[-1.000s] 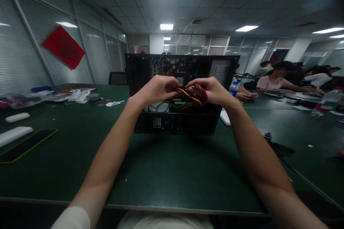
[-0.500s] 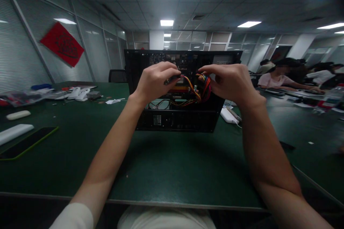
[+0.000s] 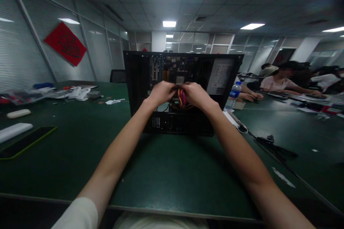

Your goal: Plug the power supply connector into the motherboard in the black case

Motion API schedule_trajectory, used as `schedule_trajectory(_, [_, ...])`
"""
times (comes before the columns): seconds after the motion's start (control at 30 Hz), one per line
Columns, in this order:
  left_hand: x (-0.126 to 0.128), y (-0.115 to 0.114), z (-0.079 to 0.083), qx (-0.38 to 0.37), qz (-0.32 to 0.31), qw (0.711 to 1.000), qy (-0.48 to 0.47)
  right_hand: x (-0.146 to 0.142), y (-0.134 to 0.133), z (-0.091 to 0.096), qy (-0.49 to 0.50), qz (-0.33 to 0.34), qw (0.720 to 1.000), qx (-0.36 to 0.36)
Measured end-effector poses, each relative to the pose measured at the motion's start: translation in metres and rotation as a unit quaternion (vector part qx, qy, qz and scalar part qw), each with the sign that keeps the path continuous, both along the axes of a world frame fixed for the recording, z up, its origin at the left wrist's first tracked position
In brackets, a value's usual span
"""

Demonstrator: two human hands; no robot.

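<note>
Green throughout, the surface (image 3: 166, 171) spanned the full width of the view. At its far left lay a white bar (image 3: 16, 132) and, just beside it, a dark slab (image 3: 28, 143) edged in lime; a white oval piece (image 3: 18, 113) rested behind them. Above, a red diamond-shaped sign (image 3: 66, 44) showed against the glass partition (image 3: 92, 50). Further right, crumpled white plastic (image 3: 80, 93) and a white scrap (image 3: 115, 101) were noted, with a black chair (image 3: 117, 76) beyond.

At centre, directly before me, stood an open black computer case (image 3: 177, 123), its interior facing my way. My left hand (image 3: 161, 92) was at the opening, its fingers drawn together and pinching at the upper end of a cable bundle (image 3: 182, 98); the exact part gripped was hidden. Red, orange and purple wires hung as a loop below my fingertips, in front of the circuit board (image 3: 172, 65). My right hand (image 3: 197, 94) met the left there, its fingers likewise pressed together on the bundle.

A pale label (image 3: 220, 75) was visible inside the case's right portion. Just past that edge stood a blue-capped bottle (image 3: 235, 91), with a white slab (image 3: 232, 120) nearer me. Further right lay a black cable (image 3: 276, 148); behind it, a person in pink (image 3: 276, 83) rested an arm on the surface.
</note>
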State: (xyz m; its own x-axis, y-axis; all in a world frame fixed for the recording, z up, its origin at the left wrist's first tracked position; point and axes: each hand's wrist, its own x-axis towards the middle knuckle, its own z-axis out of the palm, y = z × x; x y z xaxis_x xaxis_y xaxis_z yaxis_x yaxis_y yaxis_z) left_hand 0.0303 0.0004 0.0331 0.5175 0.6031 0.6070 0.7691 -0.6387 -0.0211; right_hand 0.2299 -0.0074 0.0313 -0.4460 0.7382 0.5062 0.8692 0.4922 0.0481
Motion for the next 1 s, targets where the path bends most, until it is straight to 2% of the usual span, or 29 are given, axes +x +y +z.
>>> schedule_trajectory(0.1, [0.004,0.023,-0.015,-0.053,0.023,0.998,0.020,-0.006,0.023,-0.018,-0.024,-0.031,0.999,-0.003])
schedule_trajectory(0.3, [0.007,0.045,-0.035,-0.070,0.095,0.991,0.069,0.005,0.048,-0.042,-0.044,-0.059,0.997,-0.023])
schedule_trajectory(0.53, [0.012,0.047,-0.039,-0.072,0.107,0.984,0.120,0.003,0.050,-0.057,-0.045,-0.046,0.997,-0.041])
schedule_trajectory(1.0, [0.018,0.041,-0.040,-0.073,0.119,0.979,0.149,0.009,0.053,-0.061,-0.017,0.007,0.999,-0.042])
